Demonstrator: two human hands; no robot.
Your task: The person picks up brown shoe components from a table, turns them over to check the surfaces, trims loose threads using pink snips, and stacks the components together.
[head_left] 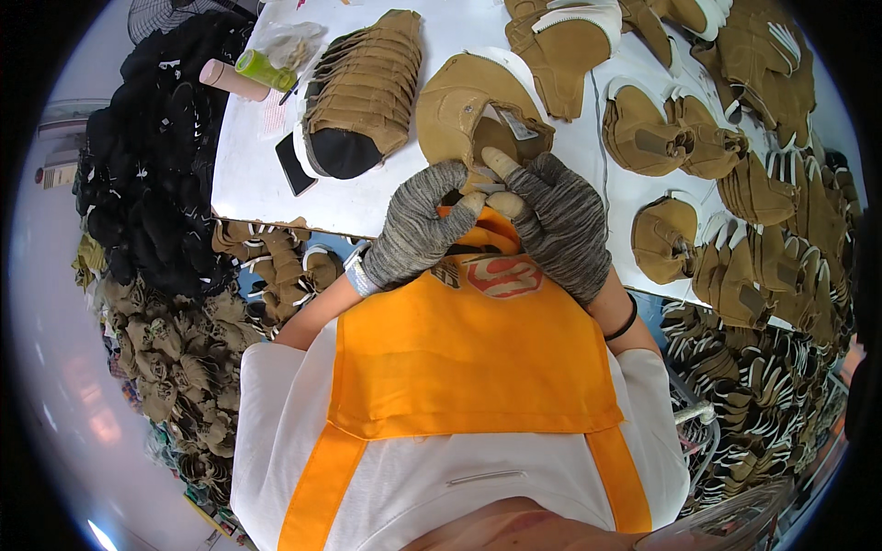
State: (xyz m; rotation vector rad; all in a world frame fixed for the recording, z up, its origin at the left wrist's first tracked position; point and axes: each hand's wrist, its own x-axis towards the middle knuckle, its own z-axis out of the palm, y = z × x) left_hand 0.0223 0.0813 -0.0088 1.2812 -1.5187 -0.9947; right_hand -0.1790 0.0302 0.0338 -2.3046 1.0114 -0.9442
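A tan suede shoe upper [446, 103] with a white edge lies at the table's near edge, its opening turned toward me. My left hand [420, 220], in a grey knit glove with uncovered fingertips, pinches the upper's near end. My right hand [562, 220], gloved alike, grips the same end from the other side, thumb and fingers closed on it. The fingertips of both hands nearly meet. A pale label [516, 125] shows inside the upper. What exactly lies between the fingertips is too small to make out.
Left of the upper lies a row of nested tan uppers [372, 87], near a dark phone [296, 165], a pink bottle [233, 80] and a green roll [262, 69]. More tan uppers [643, 133] cover the white table's [253, 188] right side. Black uppers [152, 174] are heaped at left.
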